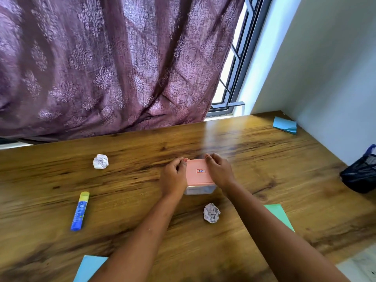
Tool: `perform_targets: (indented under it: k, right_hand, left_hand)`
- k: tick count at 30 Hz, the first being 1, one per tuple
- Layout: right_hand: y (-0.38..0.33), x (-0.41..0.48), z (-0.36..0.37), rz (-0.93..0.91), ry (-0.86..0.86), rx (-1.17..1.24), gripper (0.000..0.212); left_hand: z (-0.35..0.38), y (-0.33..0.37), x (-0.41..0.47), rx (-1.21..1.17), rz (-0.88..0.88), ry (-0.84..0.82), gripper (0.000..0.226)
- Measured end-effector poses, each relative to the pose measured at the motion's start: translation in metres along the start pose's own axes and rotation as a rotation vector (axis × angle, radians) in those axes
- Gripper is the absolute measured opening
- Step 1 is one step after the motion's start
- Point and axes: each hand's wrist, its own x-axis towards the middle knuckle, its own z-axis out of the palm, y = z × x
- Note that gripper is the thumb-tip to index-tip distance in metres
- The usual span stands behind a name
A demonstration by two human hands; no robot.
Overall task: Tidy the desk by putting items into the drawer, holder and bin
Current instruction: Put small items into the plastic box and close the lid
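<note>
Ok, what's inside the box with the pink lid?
Only a pale blur shows through the box wall. The pink lid, held by left hand and right hand, hides the rest.

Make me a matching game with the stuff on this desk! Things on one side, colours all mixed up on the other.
Things:
1 glue stick
2 box lid
3 mesh holder
4 left paper ball

Colours:
a black
b white
c blue with a yellow cap
d pink

Pairs: 1-c, 2-d, 3-a, 4-b
</note>
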Motion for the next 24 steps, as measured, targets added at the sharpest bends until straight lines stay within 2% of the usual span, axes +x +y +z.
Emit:
perform_targets:
  k: [15,21,24]
  right_hand:
    - [-0.005,0.0009,0.0005,0.017,0.03,0.093,0.031]
    - [-0.0025,0.0023,0.0017,0.021,0.107,0.039,0.022]
    - [-0.002,-0.0013,-0.0002,0.032,0.183,0.106,0.021]
  left_hand:
    - [0.0029,-0.0044,0.0038,-0.044,-0.032,-0.024,0.023]
    - [-0.0007,0.0,0.0033,0.012,-0.064,-0.04,0.022]
    - [-0.0052,-0.0003,-0.0025,-0.011,-0.079,-0.038,0.027]
